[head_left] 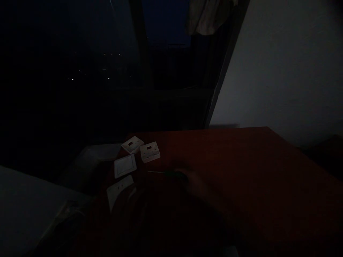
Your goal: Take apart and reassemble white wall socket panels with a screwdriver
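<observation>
On the table (227, 153), two white boxes (153, 154) and two plates (125, 166) lie unjoined; near them, a screwdriver (169, 174) is grasped by the right hand (193, 182); the left hand's (136, 202) grip cannot be told.

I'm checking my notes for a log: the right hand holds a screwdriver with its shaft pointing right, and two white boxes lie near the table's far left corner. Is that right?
Not quite: the head view shows the right hand holding the screwdriver with its shaft pointing left, not right.
</observation>
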Demonstrator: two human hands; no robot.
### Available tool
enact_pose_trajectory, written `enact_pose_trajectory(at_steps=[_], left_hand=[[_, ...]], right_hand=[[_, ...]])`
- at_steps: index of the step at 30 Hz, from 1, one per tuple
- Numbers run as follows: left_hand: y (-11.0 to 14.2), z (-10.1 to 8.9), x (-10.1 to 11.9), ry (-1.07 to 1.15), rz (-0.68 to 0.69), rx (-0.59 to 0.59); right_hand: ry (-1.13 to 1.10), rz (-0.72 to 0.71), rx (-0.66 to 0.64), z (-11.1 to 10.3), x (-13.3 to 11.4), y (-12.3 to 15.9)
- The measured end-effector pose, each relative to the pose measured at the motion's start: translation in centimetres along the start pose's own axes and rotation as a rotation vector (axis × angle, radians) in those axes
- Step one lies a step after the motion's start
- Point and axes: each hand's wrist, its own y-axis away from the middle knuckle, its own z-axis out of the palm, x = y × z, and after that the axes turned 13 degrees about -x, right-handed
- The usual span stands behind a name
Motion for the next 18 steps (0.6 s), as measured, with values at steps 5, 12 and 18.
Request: enact_pose_trajectory(at_steps=[5, 12, 18], left_hand=[[-2.4, 5.2, 0.4, 0.019, 0.101, -0.103], [-2.9, 8.4, 1.7, 0.065, 0.21, -0.231], [-4.2, 9.9, 2.2, 0.118, 0.235, -0.298]], right_hand=[[0.063, -0.048, -0.017, 2.1, -1.0, -2.4], [0.099, -0.045, 0.067, 3.0, -0.6, -2.7], [0.054, 0.146, 0.321, 1.0, 1.5, 1.2]])
